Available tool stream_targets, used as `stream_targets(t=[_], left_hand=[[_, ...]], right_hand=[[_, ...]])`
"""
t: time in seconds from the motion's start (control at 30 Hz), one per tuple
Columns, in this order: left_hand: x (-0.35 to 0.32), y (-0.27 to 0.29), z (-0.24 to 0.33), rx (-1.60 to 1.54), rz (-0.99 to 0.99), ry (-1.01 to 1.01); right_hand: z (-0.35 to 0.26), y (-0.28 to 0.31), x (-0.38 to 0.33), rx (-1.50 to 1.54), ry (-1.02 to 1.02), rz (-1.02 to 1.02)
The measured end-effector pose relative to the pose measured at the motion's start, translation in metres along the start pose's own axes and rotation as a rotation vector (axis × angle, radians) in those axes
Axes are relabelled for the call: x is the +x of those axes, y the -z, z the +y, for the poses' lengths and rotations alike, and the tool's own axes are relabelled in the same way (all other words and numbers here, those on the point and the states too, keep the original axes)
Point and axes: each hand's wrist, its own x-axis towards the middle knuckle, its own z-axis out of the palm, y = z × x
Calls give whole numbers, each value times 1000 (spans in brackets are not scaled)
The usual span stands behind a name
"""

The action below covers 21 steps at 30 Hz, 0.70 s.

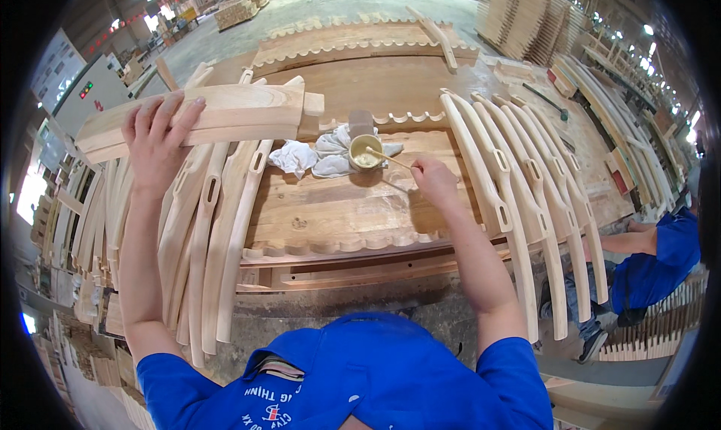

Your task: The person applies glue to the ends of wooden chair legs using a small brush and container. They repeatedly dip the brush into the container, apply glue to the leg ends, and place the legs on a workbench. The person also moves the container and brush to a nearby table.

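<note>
My left hand (158,141) grips a wide pale wooden board (248,114), fingers over its top face. The board is raised above the left row of wooden parts, and a tenon (314,104) sticks out from its right end. In my right hand (435,179) is a thin stick (394,159), pinched near its end. Its other end dips into a small round cup (367,166) holding a pale yellowish paste. White crumpled rags (294,158) lie left of the cup. A brownish block (360,120) stands just behind it.
Curved, slotted wooden legs (212,193) lean in a row at left; a similar row (502,161) stands at right. Scalloped wooden boards (330,242) edge the worktable (338,212). A co-worker in blue (661,257) is at far right. Stacked wood (526,21) rises behind.
</note>
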Motion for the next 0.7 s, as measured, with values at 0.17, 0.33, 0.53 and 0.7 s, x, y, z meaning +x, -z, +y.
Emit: stream_targets(t=[0.17, 0.33, 0.53, 0.7], left_hand=[[-5, -2, 3, -24, -34, -26], [-9, 1, 5, -39, -70, -47], [-13, 7, 8, -50, 30, -49], [-15, 12, 6, -98, 68, -21]], right_hand=[[-15, 26, -4, 274, 58, 46], [-51, 63, -1, 663, 261, 42], [-83, 84, -11, 516, 438, 191], [-87, 84, -20, 244, 565, 497]])
